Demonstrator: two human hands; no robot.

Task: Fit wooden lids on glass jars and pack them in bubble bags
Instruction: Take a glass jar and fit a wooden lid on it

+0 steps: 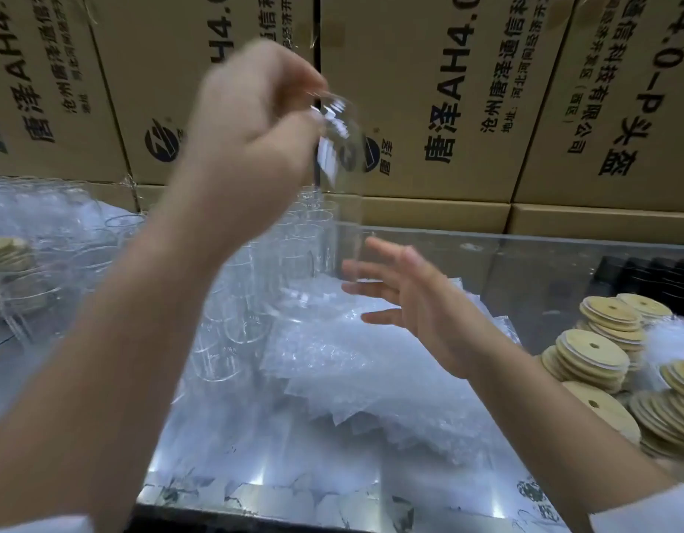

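left hand [252, 136]: raised high in front of the boxes. from my remote seat i read the fingers and thumb as curled, pinching one end of a jar. the hand is smeared by blur.
held jar [340, 140]: clear glass, in the air at the left fingertips, tilted, well above the table. no lid shows on it. i cannot tell which end is gripped.
right hand [417, 302]: lower, palm turned toward the left, fingers straight and spread. it holds nothing and hovers above the bubble bags.
bubble bags [352, 363]: a loose heap of clear bags, centre of the table, below the right hand.
jars [256, 294]: rows of upright open glass jars just left of the bags, running back toward the boxes. more stand at far left.
lids [594, 352]: round wooden discs with a small hole, in leaning stacks at the right edge, well apart from the held jar.
left lids [6, 251]: a smaller stack at the far left, behind glass.
boxes [448, 90]: printed cardboard cartons stacked as a wall behind the table.
table [256, 494]: glossy top, bare strip at the near edge.
dark items [659, 278]: black shapes at right rear. i cannot tell what they are.
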